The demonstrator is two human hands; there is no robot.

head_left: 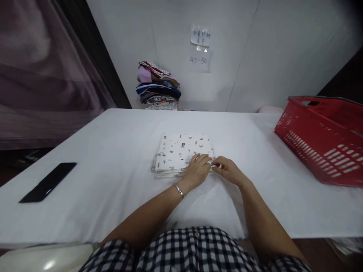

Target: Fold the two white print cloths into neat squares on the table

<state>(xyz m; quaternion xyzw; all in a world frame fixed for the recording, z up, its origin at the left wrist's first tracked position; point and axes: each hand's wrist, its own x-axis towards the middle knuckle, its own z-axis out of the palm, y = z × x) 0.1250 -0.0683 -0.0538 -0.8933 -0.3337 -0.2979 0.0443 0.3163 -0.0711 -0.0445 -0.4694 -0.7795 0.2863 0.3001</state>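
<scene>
A folded white cloth (172, 151) with a small scattered print lies in layers on the white-covered table. Across its near right part rests my left hand (198, 169), palm down with the fingers stretched out over the fabric; a silver bracelet circles that wrist. At the cloth's near right corner, my right hand (228, 170) has thumb and fingers pinched on the edge. The fingertips of both hands almost meet there. My left hand hides part of the near edge.
To the right stands a red plastic basket (314, 139). A black flat object (48, 182) lies at the left of the table (113, 151). Behind the far edge rises a stack of folded fabrics (159, 88) against the wall, near two paper signs (200, 59).
</scene>
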